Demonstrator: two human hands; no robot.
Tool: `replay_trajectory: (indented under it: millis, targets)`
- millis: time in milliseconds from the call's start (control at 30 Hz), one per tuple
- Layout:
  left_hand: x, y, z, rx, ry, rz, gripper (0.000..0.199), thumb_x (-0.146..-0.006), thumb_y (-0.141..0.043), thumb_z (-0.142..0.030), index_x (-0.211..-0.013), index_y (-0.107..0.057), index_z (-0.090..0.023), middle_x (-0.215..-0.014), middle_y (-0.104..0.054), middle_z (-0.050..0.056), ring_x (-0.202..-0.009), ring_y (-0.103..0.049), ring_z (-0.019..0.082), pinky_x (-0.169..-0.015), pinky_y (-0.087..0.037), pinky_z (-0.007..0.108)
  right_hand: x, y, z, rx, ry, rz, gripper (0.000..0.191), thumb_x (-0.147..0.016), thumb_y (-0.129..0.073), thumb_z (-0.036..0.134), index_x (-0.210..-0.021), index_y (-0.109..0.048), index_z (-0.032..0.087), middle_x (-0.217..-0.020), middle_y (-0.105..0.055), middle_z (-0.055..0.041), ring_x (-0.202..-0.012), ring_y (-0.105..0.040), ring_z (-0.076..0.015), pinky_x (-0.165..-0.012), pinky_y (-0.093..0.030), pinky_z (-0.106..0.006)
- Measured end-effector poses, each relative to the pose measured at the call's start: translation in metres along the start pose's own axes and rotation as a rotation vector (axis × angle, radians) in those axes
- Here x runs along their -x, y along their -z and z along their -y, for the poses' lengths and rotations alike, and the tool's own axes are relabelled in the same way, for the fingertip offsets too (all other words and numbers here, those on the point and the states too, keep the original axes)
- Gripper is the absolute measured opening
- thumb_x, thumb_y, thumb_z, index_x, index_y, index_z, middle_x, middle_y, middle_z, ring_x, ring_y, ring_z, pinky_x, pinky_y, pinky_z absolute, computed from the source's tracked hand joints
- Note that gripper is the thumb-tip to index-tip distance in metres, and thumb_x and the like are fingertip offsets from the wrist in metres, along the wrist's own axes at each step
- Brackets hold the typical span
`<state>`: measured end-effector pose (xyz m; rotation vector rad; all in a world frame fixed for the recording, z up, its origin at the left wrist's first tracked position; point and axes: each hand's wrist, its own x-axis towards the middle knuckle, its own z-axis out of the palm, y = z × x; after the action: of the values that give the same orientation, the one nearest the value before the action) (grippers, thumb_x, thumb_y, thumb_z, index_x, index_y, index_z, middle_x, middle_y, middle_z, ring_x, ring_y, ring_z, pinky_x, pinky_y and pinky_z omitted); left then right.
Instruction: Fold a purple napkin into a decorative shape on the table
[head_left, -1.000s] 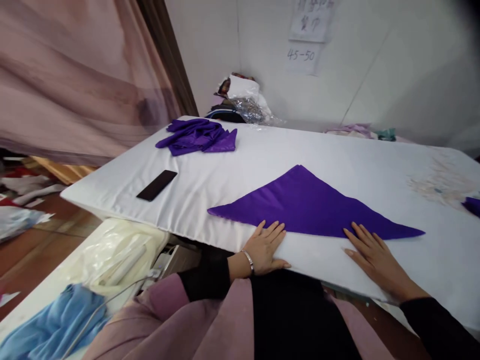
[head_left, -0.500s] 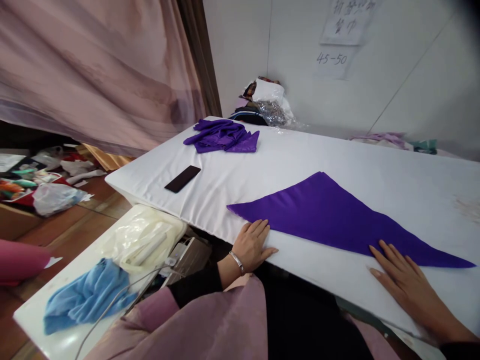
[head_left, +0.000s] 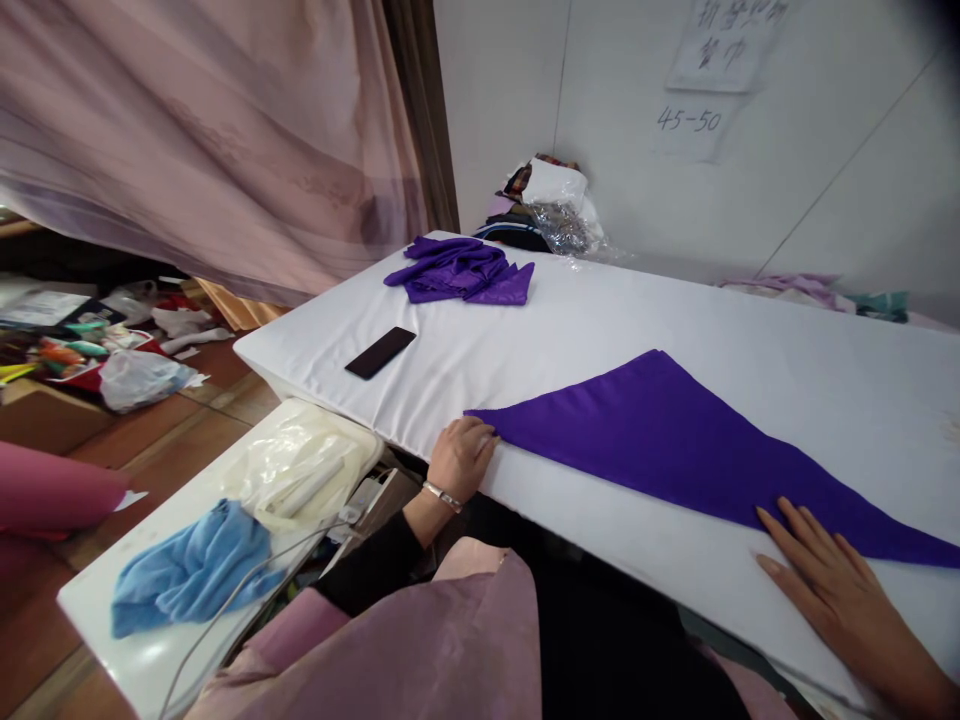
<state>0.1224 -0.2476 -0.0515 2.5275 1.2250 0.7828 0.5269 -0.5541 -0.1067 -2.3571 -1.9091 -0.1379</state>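
Observation:
A purple cloth, folded into a long triangle, lies flat on a white-covered table, its long edge toward me. At its left tip is my left hand, fingers curled together and closed on the corner; the fingertips are partly hidden. My right hand rests palm down over the long edge toward the right end, fingers spread and stretched out. The cloth's right tip runs to the picture's edge.
A crumpled purple cloth pile and a black phone lie on the table's far left. On a lower white side table are a blue cloth and a plastic bag. Bagged fabrics sit by the wall.
My left hand has slid left along the cloth's edge to its left tip, and its fingers have gone from flat to curled. My right hand stays flat. The view has shifted slightly.

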Motion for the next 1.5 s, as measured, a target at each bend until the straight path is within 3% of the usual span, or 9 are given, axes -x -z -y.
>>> replay_trajectory:
  millis: [133,367,600,800,967,1100,1500]
  targets:
    - [-0.017,0.008,0.025,0.16,0.261,-0.113,0.033,-0.079,-0.058,-0.038,-0.107,-0.062,-0.021,-0.101,-0.063,0.004,-0.075,-0.059,0.015,-0.068,-0.049,0.029,0.0,0.002,0.002,-0.015,-0.009,0.009,0.061,-0.089,-0.029,0.054,-0.143,-0.03,0.026,-0.152,-0.022,-0.0046,-0.136,-0.026,-0.033,-0.106,-0.028,-0.055]
    - [-0.044,0.009,0.047,0.602,0.544,0.183,0.036,-0.067,-0.063,-0.028,-0.102,-0.066,-0.019,-0.084,-0.068,0.001,-0.051,-0.053,0.008,-0.053,-0.046,0.024,0.001,-0.002,-0.001,-0.002,0.003,-0.006,0.064,-0.087,-0.03,0.057,-0.143,-0.031,0.026,-0.151,-0.024,-0.006,-0.135,-0.028,-0.0337,-0.105,-0.029,-0.055]
    - [-0.056,0.01,0.044,0.68,0.548,0.234,0.032,-0.064,-0.062,-0.024,-0.094,-0.067,-0.016,-0.071,-0.064,0.0,-0.046,-0.052,0.007,-0.045,-0.043,0.022,-0.001,0.002,0.001,-0.003,-0.01,0.003,0.063,-0.088,-0.029,0.057,-0.143,-0.031,0.027,-0.151,-0.024,-0.0054,-0.135,-0.027,-0.0326,-0.106,-0.028,-0.054]
    - [-0.052,0.018,0.044,0.671,0.498,0.289,0.032,-0.066,-0.059,-0.03,-0.093,-0.067,-0.015,-0.064,-0.064,0.0,-0.056,-0.059,0.012,-0.057,-0.05,0.026,-0.001,0.003,0.003,-0.006,-0.009,0.011,0.064,-0.088,-0.028,0.057,-0.143,-0.031,0.025,-0.152,-0.022,-0.0062,-0.136,-0.026,-0.0328,-0.106,-0.027,-0.054]
    - [-0.044,0.012,0.045,0.52,0.446,0.276,0.027,-0.07,-0.057,-0.038,-0.085,-0.068,-0.018,-0.06,-0.063,-0.001,-0.056,-0.058,0.013,-0.057,-0.048,0.027,-0.002,0.005,0.004,-0.02,-0.026,0.025,0.062,-0.088,-0.028,0.055,-0.143,-0.031,0.025,-0.151,-0.023,-0.0052,-0.136,-0.026,-0.0323,-0.106,-0.027,-0.055]
    - [-0.041,0.009,0.041,0.339,0.395,0.22,0.019,-0.071,-0.058,-0.032,-0.082,-0.069,-0.022,-0.071,-0.067,-0.001,-0.07,-0.061,0.016,-0.069,-0.047,0.029,-0.001,0.005,0.003,-0.014,-0.02,0.026,0.063,-0.088,-0.029,0.055,-0.143,-0.03,0.025,-0.152,-0.023,-0.0056,-0.136,-0.025,-0.0325,-0.106,-0.026,-0.055]
    - [-0.037,0.005,0.044,0.024,0.243,0.161,0.02,-0.079,-0.05,-0.024,-0.091,-0.067,-0.021,-0.086,-0.065,0.003,-0.079,-0.061,0.018,-0.071,-0.047,0.03,-0.002,0.006,0.004,-0.02,-0.025,0.013,0.064,-0.087,-0.029,0.058,-0.142,-0.034,0.025,-0.151,-0.025,-0.0061,-0.135,-0.028,-0.0338,-0.106,-0.027,-0.055]
